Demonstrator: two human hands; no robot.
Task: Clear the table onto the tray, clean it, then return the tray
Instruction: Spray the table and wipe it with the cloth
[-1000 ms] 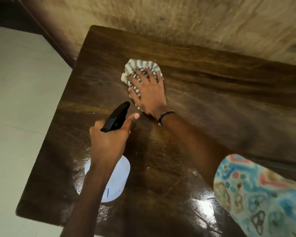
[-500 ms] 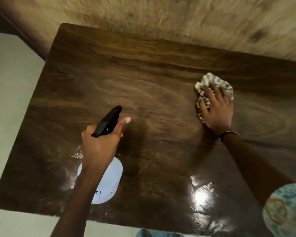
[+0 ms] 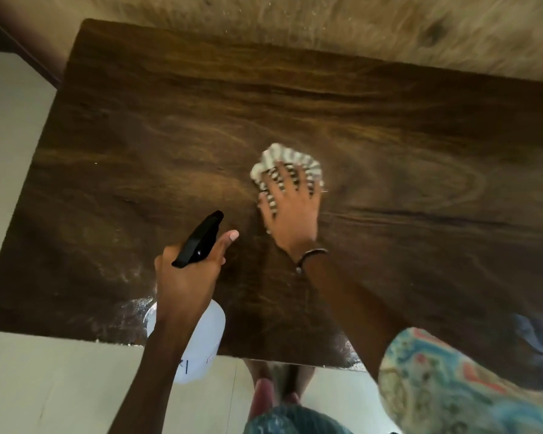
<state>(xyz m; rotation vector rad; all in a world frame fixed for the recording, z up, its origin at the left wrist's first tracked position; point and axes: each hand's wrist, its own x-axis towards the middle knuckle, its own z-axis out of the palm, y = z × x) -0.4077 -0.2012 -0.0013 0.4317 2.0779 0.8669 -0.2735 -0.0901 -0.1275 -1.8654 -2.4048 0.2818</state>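
Both hands busy: right hand (image 3: 290, 211) flat, fingers spread, pressing striped cloth (image 3: 287, 166) near table (image 3: 138, 126) ctr. Left hand (image 3: 185, 274) grips spray bottle (image 3: 192, 336) at 6 o'clock edge. Wiping step; next prob. sweep toward 9 o'clock. Tray not in view.

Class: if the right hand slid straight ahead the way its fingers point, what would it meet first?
Beyond the right hand and the striped cloth under it lies only bare table, then probably the wall.

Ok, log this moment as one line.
stage: wiping table | right hand: pressing cloth flat | left hand: holding spray bottle | tray: not visible
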